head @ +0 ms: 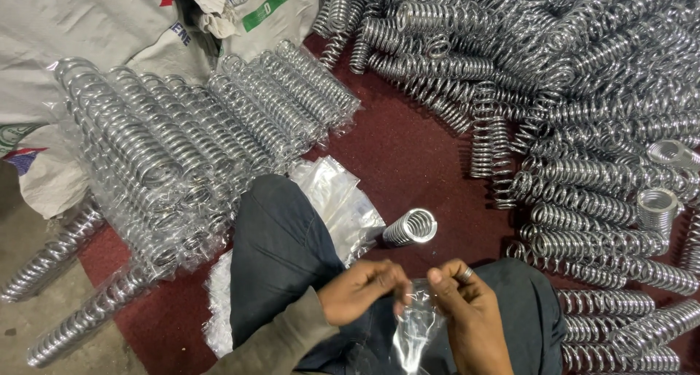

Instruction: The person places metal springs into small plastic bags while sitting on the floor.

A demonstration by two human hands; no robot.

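My left hand (361,291) and my right hand (467,306) meet low in the middle, over my knees in dark trousers. Both pinch the top of a small clear plastic bag (415,330) that hangs between them. A ring sits on a finger of my right hand. One shiny metal coil spring (410,227) lies alone on the dark red mat just beyond my hands. A stack of empty clear bags (343,200) rests beside my left knee.
A big loose heap of bare metal springs (583,90) fills the right and top. Springs wrapped in clear plastic (182,141) lie in rows at the left. White woven sacks (95,32) cover the upper left. Bare concrete floor (44,331) shows at the lower left.
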